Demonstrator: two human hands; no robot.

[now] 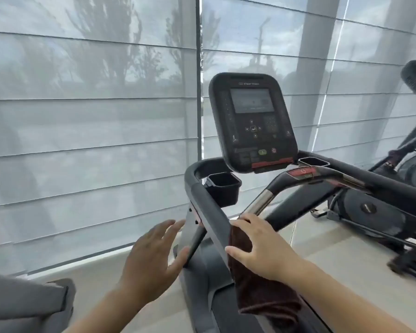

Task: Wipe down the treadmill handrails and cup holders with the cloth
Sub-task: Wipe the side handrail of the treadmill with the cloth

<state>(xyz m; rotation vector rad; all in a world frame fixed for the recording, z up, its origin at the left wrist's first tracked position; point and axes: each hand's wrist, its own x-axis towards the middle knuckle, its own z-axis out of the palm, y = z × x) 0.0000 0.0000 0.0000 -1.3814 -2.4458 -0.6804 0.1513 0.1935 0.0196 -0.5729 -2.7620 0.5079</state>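
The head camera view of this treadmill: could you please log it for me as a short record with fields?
cloth: dark brown terry cloth, draped over the grey left handrail
right hand: pressing the cloth onto the rail
left hand: open, fingers spread, beside the rail, holding nothing
cup holder: black square cup holder, further up the rail, looks empty
console: black console, screen dim

Faint pale brand lettering along the top edge of the treadmill console (pixel 251 121), above its grey screen (pixel 251 100); too blurred to read. On-screen marks also illegible. Small white symbols on the keypad below, shapes only. A green round button (pixel 262 152) and a red round button (pixel 273 150) near the console's lower edge, no readable words on either.
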